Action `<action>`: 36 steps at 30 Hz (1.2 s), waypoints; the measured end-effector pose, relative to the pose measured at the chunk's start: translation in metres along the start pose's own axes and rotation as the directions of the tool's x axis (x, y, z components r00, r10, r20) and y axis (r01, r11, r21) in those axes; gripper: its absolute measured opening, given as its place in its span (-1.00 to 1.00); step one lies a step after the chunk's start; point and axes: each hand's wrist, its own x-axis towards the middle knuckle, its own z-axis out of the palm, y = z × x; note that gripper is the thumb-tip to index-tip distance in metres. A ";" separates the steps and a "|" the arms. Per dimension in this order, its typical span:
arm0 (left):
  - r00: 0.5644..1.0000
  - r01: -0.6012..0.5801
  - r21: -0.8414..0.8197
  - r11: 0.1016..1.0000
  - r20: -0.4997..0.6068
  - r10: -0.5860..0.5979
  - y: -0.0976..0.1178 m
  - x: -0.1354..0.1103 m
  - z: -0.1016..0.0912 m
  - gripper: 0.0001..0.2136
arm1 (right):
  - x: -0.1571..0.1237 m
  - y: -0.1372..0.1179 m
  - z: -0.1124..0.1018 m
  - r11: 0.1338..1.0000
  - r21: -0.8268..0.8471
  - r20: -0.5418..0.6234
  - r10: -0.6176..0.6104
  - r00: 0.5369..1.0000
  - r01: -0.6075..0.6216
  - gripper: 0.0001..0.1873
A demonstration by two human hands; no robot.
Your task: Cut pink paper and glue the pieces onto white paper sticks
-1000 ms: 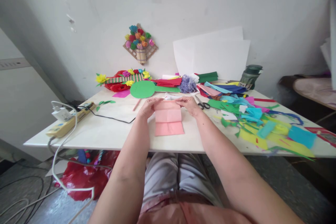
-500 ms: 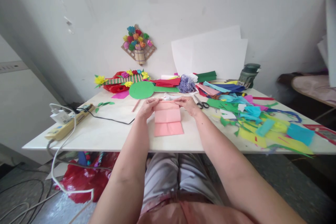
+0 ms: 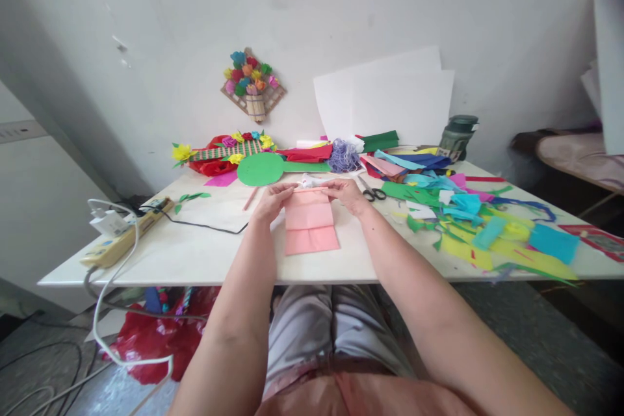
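Note:
A sheet of pink crepe paper (image 3: 311, 216) with fold creases across it hangs over the front middle of the white table. My left hand (image 3: 274, 200) pinches its far left corner, fingers closed. At the far right corner my right hand (image 3: 346, 194) pinches the same edge, which looks narrowly folded or rolled between the hands. The near end of the paper is loose, close to the tabletop. Just right of my right hand lie black-handled scissors (image 3: 374, 194). A thin pink strip (image 3: 250, 198) rests left of my left hand.
Green paper cutout (image 3: 260, 169), purple yarn (image 3: 344, 156) and a flower-trimmed woven piece (image 3: 227, 151) lie at the back. Paper scraps (image 3: 504, 237) cover the right side near a dark bottle (image 3: 458, 137). A power strip (image 3: 127, 234) with cables sits left.
Both hands keep their pinch on the pink paper's far edge and have barely moved. The whole view has shifted slightly.

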 end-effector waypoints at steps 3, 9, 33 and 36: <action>1.000 -0.003 0.014 1.000 0.001 0.003 0.000 0.000 -0.001 -0.68 | 0.001 0.002 -0.001 1.000 -0.011 0.003 -0.007 1.000 0.007 -0.69; 1.000 -0.002 0.017 1.000 0.020 0.002 0.000 -0.001 -0.002 -0.67 | 0.001 0.003 -0.003 1.000 0.008 0.047 -0.023 0.999 0.023 -0.63; 1.000 -0.024 0.120 0.993 0.005 0.024 -0.001 0.002 -0.001 -0.62 | -0.003 0.001 0.006 0.995 -0.061 -0.003 0.076 0.997 -0.076 -0.72; 0.999 -0.038 0.130 0.991 -0.004 0.039 -0.001 0.003 -0.001 -0.62 | -0.003 0.001 0.007 0.995 -0.063 -0.015 0.080 0.997 -0.081 -0.70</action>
